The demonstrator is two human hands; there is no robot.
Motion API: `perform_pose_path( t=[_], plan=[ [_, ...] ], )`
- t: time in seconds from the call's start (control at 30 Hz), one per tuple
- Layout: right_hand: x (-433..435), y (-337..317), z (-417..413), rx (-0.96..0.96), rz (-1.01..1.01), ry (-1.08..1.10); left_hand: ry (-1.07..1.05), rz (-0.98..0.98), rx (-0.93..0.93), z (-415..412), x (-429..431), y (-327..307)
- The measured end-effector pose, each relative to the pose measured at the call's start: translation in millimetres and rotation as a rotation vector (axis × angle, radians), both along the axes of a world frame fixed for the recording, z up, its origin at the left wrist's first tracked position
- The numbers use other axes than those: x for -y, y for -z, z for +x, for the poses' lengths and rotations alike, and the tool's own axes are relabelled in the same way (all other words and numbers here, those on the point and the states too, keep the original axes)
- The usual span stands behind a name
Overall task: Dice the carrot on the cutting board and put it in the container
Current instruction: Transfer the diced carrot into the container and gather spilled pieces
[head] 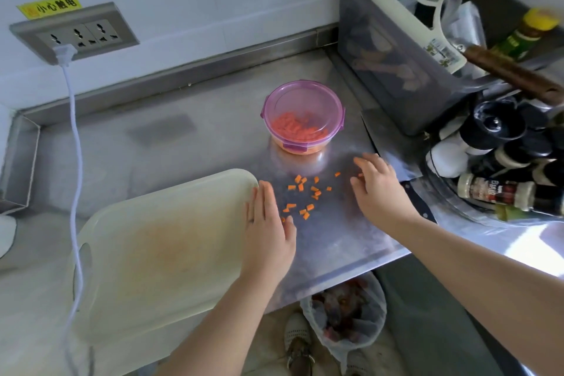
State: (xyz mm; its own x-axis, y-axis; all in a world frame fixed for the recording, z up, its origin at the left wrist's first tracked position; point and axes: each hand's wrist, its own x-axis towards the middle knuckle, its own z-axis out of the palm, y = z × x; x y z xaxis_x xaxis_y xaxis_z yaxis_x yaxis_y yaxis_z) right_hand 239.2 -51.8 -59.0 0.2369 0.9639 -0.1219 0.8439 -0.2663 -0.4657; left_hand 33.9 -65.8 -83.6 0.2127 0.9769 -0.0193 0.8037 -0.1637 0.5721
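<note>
I see the left hand (270, 223) lying flat on the steel counter (335, 238), fingers straight and together, holding nothing. The right hand (377, 189) is spread with loosely bent fingers, tips down on the counter, gripping nothing that I can make out.

Between the two hands lie scattered small orange carrot dice (305, 195); one piece sits right at the right fingertips. Just beyond the hands stands the round clear container with a translucent purple clip-on top (303, 114), holding a heap of diced carrot. The pale, orange-stained plastic cutting board (164, 241) lies along the left hand's outer edge, bare.

A steel cleaver with a black handle (393, 159) lies just right of the right hand, partly under the wrist. Farther right, a grey translucent bin (390, 70) holds a white squeegee (427, 9) and plastic bags; nearer, black-capped spice jars (494, 162) are piled up, labels too blurred to read. Far left of the left hand, a yellow sticker (50, 6) above the wall socket (76, 32) reads "小心触电".
</note>
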Motion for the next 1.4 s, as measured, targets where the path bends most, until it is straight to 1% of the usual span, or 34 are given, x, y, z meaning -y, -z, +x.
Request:
perform_pose_path(
  t=[0.07,0.17,0.23,0.3,0.37,0.4,0.5,0.6,0.7,0.77,0.83,0.9,0.97,1.03,1.13,1.2,1.27,1.33,1.4],
  plan=[
    [-0.2,3.5,-2.5,0.013,-0.059,-0.011,0.047,-0.021,-0.120,7.4,-2.7,4.1],
    [1.0,5.8,-8.7,0.001,-0.036,-0.022,0.150,0.060,-0.200,27.2,1.6,13.1],
    [4.6,4.4,-12.5,-0.044,0.024,-0.034,0.205,0.075,-0.173,36.4,6.4,13.0],
    [10.8,2.8,-12.8,-0.059,0.102,-0.062,0.254,0.076,-0.099,38.0,8.4,8.6],
    [14.8,5.1,-7.8,-0.031,0.145,-0.089,0.243,0.100,-0.015,35.5,5.6,4.2],
    [14.7,6.1,-4.2,-0.012,0.135,-0.088,0.212,0.110,-0.006,33.9,2.8,4.5],
    [7.3,5.0,0.2,0.017,-0.002,-0.042,0.080,0.105,-0.069,34.9,-8.3,3.6],
    [1.2,3.9,-3.7,-0.006,-0.035,-0.014,0.083,0.035,-0.146,45.9,-15.0,6.9],
    [0.7,7.0,-3.3,-0.104,0.032,0.041,0.126,0.040,-0.180,53.0,-15.4,9.9],
    [2.2,10.1,-0.6,-0.208,0.140,0.099,0.225,0.070,-0.167,53.2,-13.5,8.0],
    [6.5,9.2,-0.8,-0.324,0.197,0.172,0.350,0.090,-0.082,54.5,-8.8,5.3],
    [11.6,6.9,-6.2,-0.473,0.184,0.193,0.413,0.079,0.038,54.3,-3.4,1.8],
    [13.2,6.0,-11.4,-0.564,0.204,0.183,0.361,0.050,0.155,51.5,-3.3,-3.6],
    [5.8,3.4,-11.5,-0.579,0.246,0.200,0.248,0.048,0.239,48.6,-10.5,-7.3],
    [-13.5,0.7,-7.8,-0.591,0.257,0.217,0.126,0.007,0.260,48.5,-29.5,-7.6],
    [-21.4,4.2,-10.7,-0.584,0.223,0.154,0.142,-0.001,0.245,52.5,-36.6,-4.5],
    [-19.5,9.7,-17.3,-0.625,0.207,0.096,0.159,-0.017,0.278,57.0,-34.6,-2.0],
    [-11.3,12.3,-23.2,-0.723,0.234,0.075,0.112,-0.041,0.411,60.1,-24.6,-0.1],
    [-1.0,15.4,-24.7,-0.784,0.253,0.063,-0.016,-0.077,0.580,63.0,-10.1,0.2]
  ],
)
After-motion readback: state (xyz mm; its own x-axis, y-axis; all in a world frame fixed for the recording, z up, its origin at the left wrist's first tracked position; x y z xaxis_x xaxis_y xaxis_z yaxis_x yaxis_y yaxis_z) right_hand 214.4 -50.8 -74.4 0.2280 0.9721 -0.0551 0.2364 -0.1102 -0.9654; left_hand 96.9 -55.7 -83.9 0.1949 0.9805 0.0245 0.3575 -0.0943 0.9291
